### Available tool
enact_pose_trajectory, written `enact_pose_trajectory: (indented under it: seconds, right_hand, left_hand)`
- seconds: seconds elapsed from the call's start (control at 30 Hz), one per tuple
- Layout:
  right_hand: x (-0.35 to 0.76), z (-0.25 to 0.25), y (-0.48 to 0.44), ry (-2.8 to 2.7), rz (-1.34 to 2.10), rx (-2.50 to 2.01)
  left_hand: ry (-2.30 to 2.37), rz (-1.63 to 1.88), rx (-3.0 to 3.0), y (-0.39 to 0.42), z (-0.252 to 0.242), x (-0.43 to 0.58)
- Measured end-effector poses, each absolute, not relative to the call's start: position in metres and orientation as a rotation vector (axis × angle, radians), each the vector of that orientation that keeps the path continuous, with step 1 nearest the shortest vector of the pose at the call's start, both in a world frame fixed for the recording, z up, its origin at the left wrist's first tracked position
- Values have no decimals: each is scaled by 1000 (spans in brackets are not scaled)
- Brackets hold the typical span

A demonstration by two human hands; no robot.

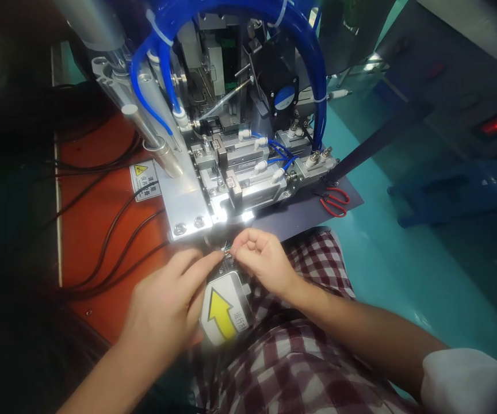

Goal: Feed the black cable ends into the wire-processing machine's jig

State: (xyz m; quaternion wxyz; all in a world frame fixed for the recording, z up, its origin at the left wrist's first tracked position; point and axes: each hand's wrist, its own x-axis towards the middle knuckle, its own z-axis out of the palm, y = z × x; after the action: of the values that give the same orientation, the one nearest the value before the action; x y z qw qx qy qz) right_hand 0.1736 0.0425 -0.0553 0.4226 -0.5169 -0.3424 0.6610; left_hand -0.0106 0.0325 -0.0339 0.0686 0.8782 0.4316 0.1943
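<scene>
A short bunch of thin coloured wires point(227, 249), with green and white showing, lies between my fingertips at the front of the machine. My right hand point(266, 259) pinches the wires from the right with its fingers curled in. From the left, my left hand point(166, 302) reaches in, its fingertips closed at the other end of the wires; part of its grip is hidden. Just below the fingertips is a small metal fixture point(230, 263). Under it sits a white cover point(226, 310) with a yellow arrow, partly behind my left hand.
Metal pneumatic slides point(252, 187) stand just beyond my hands, with thick blue air hoses point(317, 69) arching above. Red-handled cutters point(335, 202) lie on the dark mat at right. Black cables point(121, 230) cross the orange surface point(84, 241) at left.
</scene>
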Motion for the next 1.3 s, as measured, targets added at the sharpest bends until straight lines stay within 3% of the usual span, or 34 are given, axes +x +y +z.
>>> enact_pose_trajectory:
  seconds: [0.33, 0.57, 1.3]
  right_hand:
    - [180, -47, 46, -946, 1734, -1371]
    - [176, -48, 44, -943, 1566, -1353]
    - [180, -63, 41, -1192, 1520, -1294]
  left_hand:
    - [1326, 553, 2686, 32, -32, -8]
    - [1326, 606, 2638, 32, -36, -10]
    - [1318, 620, 2586, 31, -38, -11]
